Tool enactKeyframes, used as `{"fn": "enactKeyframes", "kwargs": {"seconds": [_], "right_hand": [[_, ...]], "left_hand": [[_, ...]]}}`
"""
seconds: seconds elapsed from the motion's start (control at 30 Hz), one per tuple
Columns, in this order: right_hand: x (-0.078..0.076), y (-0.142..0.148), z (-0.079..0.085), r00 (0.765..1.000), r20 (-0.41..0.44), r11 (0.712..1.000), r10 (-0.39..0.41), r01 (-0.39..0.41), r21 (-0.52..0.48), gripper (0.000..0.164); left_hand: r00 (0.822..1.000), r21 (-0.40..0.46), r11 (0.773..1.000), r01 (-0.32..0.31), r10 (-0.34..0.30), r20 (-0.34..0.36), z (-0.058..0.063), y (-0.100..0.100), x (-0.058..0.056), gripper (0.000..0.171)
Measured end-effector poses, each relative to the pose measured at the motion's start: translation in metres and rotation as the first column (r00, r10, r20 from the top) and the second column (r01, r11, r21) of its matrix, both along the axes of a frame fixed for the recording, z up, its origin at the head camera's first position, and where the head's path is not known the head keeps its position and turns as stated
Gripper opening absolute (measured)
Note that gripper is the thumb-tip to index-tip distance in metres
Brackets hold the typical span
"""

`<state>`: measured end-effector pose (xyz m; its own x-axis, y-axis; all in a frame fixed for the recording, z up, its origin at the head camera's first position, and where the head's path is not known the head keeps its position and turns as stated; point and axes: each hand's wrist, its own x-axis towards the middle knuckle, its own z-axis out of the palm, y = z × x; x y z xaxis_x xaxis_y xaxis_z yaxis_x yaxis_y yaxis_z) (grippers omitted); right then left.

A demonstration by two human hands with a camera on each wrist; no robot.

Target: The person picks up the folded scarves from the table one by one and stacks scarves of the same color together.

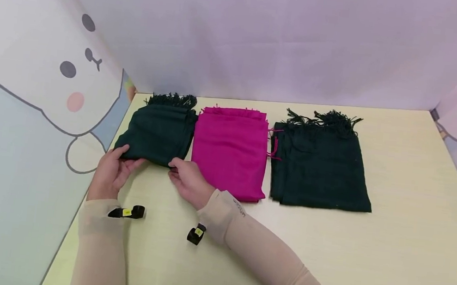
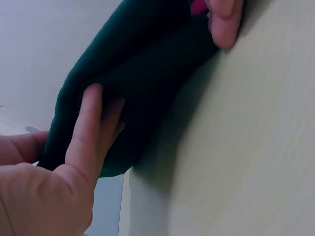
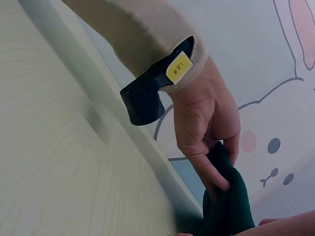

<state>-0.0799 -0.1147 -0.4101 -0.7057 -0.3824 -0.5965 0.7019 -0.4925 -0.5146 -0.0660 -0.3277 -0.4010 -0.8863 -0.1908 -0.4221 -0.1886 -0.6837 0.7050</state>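
Note:
A dark green fringed scarf [image 1: 156, 130], folded into a rough rectangle, lies at the table's left, fringe toward the wall. My left hand [image 1: 112, 172] grips its near left corner, thumb on top and fingers under the cloth. At the near right corner, my right hand [image 1: 191, 183] pinches the edge between thumb and fingers. The near edge is raised off the table in the left wrist view, where the green cloth [image 2: 142, 69] sags between both hands. In the right wrist view, the left hand [image 3: 209, 123] holds its corner; the right hand barely shows at the bottom edge.
A folded magenta scarf [image 1: 229, 156] lies right beside the green one. Farther right is a second dark green scarf [image 1: 322, 168], folded, with its fringe at the far side. Light cloth walls [image 1: 243, 37] border the pale wooden table [image 1: 412, 227] at the back and sides.

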Motion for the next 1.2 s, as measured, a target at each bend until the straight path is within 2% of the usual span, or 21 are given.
{"fn": "enactKeyframes", "kwargs": {"seconds": [0.1,0.3,0.5,0.63,0.77,0.87,1.1,1.2], "right_hand": [[0.001,-0.001,0.000,1.000,0.010,1.000,0.008,-0.008,-0.008,0.020],[0.003,-0.001,-0.002,1.000,0.027,0.998,0.009,-0.007,-0.067,0.051],[0.005,0.001,-0.005,0.995,0.059,0.984,0.084,-0.074,-0.164,0.059],[0.006,0.002,-0.007,0.988,0.022,0.969,0.151,-0.144,-0.202,0.051],[0.007,0.002,-0.006,0.976,-0.059,0.960,0.210,-0.217,-0.177,0.036],[0.007,0.003,-0.004,0.968,-0.103,0.957,0.229,-0.243,-0.158,0.032],[0.006,0.005,-0.006,0.968,-0.126,0.964,0.218,-0.234,-0.129,0.024],[0.005,0.006,-0.008,0.965,-0.170,0.972,0.198,-0.216,-0.095,0.025]], "left_hand": [[0.999,0.038,0.999,-0.030,0.030,-0.010,0.000,0.005,0.005,0.070],[0.996,0.116,0.992,-0.058,0.065,-0.055,0.000,0.012,0.014,0.055],[0.990,0.198,0.975,-0.105,0.121,-0.070,0.002,0.017,0.022,0.040],[0.989,0.228,0.968,-0.108,0.128,-0.073,0.001,0.017,0.032,0.036],[0.986,0.268,0.957,-0.110,0.138,-0.088,-0.002,0.016,0.044,0.027],[0.986,0.282,0.955,-0.088,0.124,-0.110,-0.005,0.015,0.050,0.024],[0.990,0.208,0.978,-0.016,0.045,-0.134,-0.011,0.013,0.060,0.027],[0.982,0.149,0.989,0.008,0.020,-0.190,-0.013,0.013,0.061,0.028]]}}
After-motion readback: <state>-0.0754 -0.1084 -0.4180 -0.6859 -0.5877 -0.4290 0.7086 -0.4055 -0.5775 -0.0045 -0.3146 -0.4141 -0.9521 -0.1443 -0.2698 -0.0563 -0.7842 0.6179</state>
